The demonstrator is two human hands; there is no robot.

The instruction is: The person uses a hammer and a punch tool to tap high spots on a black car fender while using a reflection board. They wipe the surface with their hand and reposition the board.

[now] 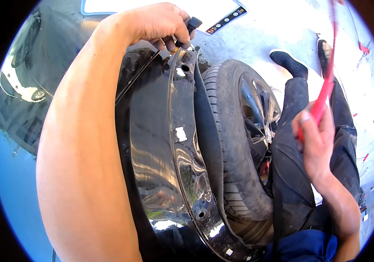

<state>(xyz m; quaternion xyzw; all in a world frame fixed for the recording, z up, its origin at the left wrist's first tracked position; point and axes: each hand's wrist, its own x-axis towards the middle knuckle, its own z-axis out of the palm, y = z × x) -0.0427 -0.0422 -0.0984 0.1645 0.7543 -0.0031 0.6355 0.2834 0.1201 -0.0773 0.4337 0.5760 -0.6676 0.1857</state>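
Observation:
My left arm reaches across the glossy black car fender (152,144). At the fender's far end, my left hand (169,30) is closed around a black piece with a blocky end (193,23). A thin metal rod (138,77) runs from just below these fingers back along the panel's left side; I cannot tell whether it joins the black piece. On the right, above my legs, my right hand (315,137) grips a long red-handled tool (322,105). This tool points up and away, and its far end is blurred by motion and cut off.
Right of the fender's flanged edge stands a wheel with a dark tyre (228,144) and spoked rim. My outstretched legs (294,153) lie beside it. A white panel with a button strip (226,21) is at the top. Red-handled items (363,48) lie on the pale floor.

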